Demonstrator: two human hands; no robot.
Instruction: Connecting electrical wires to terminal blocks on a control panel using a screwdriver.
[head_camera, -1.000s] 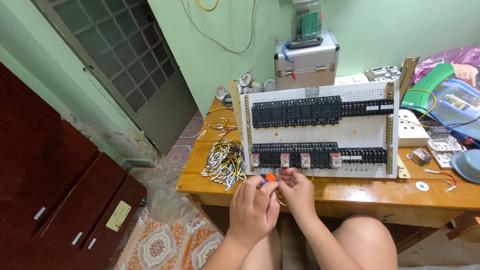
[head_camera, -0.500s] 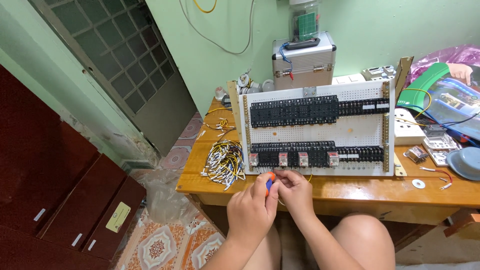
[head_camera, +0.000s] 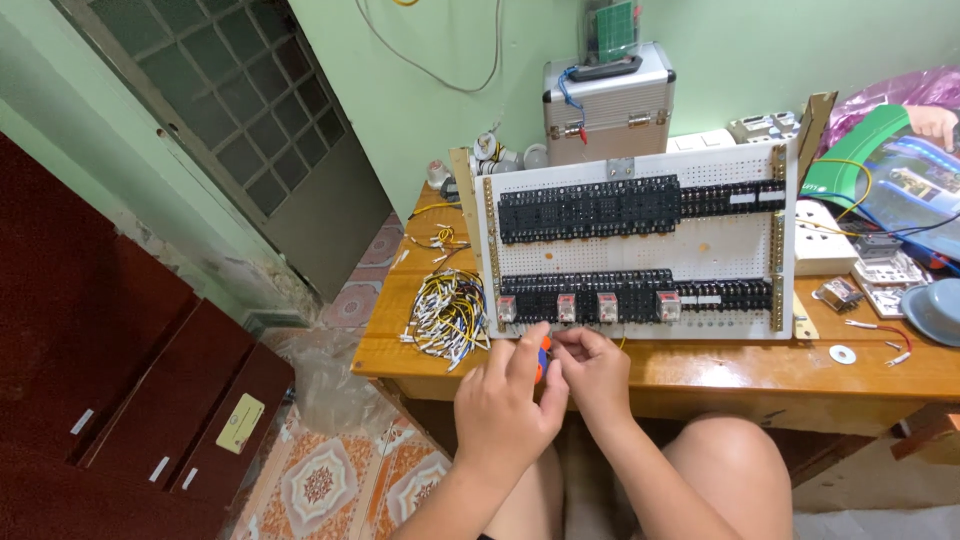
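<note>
Down at the near edge of the table (head_camera: 700, 375), both hands meet over a small orange tool (head_camera: 542, 358). The left hand (head_camera: 505, 400) is curled round it, fingers closed so that only a bit of orange shows between thumb and forefinger; the right hand (head_camera: 592, 372) has its fingertips pinched together just beside the tool, apparently on something thin, though what they hold is too small to tell. Held this low and close, the work sits right under the board (head_camera: 640, 255), which stands upright on the table facing the person, so its rows of black sockets (head_camera: 590, 208) and the four clear relays (head_camera: 585, 306) along the lower row are within easy reach. A bundle of short wires (head_camera: 445, 315), yellow, white and black, lies just left of the board, near the left hand, likely kept there for picking. Behind the board stands a metal case (head_camera: 608, 100) against the green wall (head_camera: 440, 110). To the right lie a white socket plate (head_camera: 825, 238), small parts, a washer (head_camera: 842, 353) and a grey cap (head_camera: 935, 310). The table is varnished wood, worn at the front edge. Left of it are a glazed metal door (head_camera: 250, 130), dark red cabinets (head_camera: 110, 370) and a patterned tile floor (head_camera: 320, 480). Bare knees show below the hands
</note>
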